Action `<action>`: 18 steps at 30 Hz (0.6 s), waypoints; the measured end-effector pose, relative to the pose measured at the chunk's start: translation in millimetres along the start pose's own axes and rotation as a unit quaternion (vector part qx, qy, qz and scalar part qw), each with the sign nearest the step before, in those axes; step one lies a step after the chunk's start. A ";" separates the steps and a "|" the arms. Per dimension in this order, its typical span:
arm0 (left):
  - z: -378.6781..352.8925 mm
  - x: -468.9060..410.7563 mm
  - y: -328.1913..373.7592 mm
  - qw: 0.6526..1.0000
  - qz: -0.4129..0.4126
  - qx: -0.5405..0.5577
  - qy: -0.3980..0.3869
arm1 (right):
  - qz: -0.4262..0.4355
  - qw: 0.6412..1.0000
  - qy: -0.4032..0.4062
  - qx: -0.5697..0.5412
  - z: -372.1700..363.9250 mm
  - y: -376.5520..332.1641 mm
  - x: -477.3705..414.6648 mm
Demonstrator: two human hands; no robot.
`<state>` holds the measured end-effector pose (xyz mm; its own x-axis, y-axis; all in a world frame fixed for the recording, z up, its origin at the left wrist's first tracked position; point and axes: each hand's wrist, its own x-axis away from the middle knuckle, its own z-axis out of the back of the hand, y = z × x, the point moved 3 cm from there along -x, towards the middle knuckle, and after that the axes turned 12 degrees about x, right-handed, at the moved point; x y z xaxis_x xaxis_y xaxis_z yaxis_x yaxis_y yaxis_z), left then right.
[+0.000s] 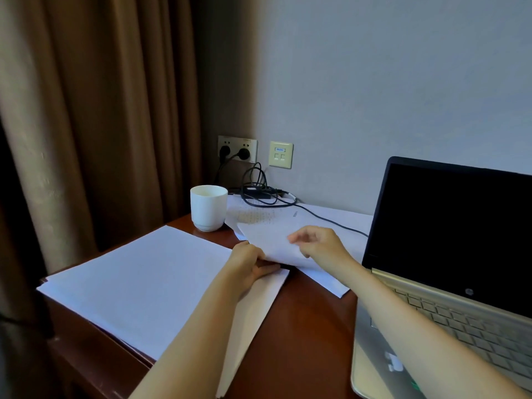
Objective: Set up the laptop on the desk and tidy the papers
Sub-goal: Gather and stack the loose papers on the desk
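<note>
While its black screen stands open and faces the person, the single gold laptop (449,306) sits on the reddish-brown wooden counter (305,326). Left of the laptop, a white paper stack (138,286) runs diagonally. Between them, the left hand (247,264) pinches one loose white sheet (273,240); the right hand (319,243) rests half-curled on it. One white ceramic cup (208,207) stands behind.

Off-task clutter at the back of my view.
I see a white cup (208,208) on the wood, black cables (260,191) running to a wall socket (237,149), a data port (281,154), brown curtain (95,116).
</note>
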<state>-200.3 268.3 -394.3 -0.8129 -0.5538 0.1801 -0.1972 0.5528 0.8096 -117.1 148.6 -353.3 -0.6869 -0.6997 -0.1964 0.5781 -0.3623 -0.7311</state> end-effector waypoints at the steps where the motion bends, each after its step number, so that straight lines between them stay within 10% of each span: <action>1: -0.2 -1.1 0.3 1.000 -0.008 -0.007 0.009 | -0.012 1.000 0.015 0.014 2.4 2.7 -1.9; 7: 2.6 -5.4 -1.2 0.999 -0.019 -0.050 -0.002 | -0.083 0.969 -0.097 0.213 -2.7 23.8 -3.9; 16: 0.3 -6.6 -2.0 0.997 -0.025 -0.069 -0.020 | 0.001 0.860 0.007 0.510 -5.7 21.0 -5.1; 18: 0.8 -6.7 -1.9 0.997 -0.023 -0.071 -0.027 | -0.017 0.881 -0.018 0.472 -3.2 24.1 -8.6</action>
<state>-194.9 271.4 -397.5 -0.8345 -0.5392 0.1138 -0.1579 0.4318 0.8881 -98.7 147.8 -371.3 -0.7056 -0.6922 -0.1517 0.6786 -0.7217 0.1367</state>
